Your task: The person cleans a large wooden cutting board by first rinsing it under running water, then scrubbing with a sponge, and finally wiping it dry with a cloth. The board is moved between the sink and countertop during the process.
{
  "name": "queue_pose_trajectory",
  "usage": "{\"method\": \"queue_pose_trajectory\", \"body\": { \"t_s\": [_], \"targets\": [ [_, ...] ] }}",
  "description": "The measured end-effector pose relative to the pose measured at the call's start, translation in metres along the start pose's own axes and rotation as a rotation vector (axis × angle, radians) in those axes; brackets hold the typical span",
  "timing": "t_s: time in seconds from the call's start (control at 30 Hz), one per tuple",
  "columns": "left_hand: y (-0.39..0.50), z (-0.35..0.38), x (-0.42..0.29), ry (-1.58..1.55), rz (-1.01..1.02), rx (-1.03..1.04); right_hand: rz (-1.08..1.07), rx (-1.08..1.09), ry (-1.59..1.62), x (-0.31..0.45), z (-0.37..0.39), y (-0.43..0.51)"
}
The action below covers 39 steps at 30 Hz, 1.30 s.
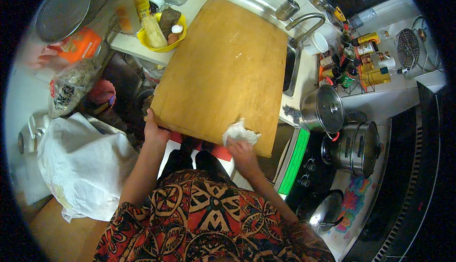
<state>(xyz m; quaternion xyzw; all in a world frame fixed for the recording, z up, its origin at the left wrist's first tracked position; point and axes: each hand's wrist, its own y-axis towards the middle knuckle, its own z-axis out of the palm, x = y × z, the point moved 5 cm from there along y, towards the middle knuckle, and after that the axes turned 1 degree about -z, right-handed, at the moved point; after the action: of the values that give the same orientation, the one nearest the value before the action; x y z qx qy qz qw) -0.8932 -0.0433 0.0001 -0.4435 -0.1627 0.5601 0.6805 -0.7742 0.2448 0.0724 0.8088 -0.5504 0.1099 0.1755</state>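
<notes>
A large wooden board [221, 66] lies over the counter and sink, its near end jutting towards my body. At its near left corner my left hand [155, 130] grips the edge, thumb on top and the other fingers hidden. Near the right end of the close edge, my right hand [242, 151] holds a crumpled whitish cloth [241, 132] against the board's surface. Small pale marks show on the board's upper middle.
A yellow basket [162, 49] with a sponge-like item and eggshell stands left of the board. The faucet [306, 21] and sink [291, 73] are at the right, then a lidded steel pot [322, 108], steamer [358, 149] and wok [324, 208]. White cloth [85, 165] drapes something at left.
</notes>
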Motion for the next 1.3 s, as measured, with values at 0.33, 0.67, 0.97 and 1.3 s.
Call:
{"method": "queue_pose_trajectory", "body": {
  "t_s": [0.33,0.67,0.97,1.3],
  "targets": [
    [0.019,-0.022,-0.001,-0.075,0.021,-0.029,0.387,-0.036,-0.004,-0.007,0.029,-0.015],
    [0.016,-0.027,0.004,-0.069,0.08,-0.087,0.588,0.0,-0.198,-0.133,0.013,0.007],
    [0.01,-0.034,-0.002,-0.009,0.112,-0.156,0.428,-0.301,-0.274,-0.31,0.008,0.166],
    [-0.004,-0.016,-0.004,-0.018,0.174,-0.109,0.63,-0.234,-0.143,-0.455,-0.022,0.277]
  ]
}}
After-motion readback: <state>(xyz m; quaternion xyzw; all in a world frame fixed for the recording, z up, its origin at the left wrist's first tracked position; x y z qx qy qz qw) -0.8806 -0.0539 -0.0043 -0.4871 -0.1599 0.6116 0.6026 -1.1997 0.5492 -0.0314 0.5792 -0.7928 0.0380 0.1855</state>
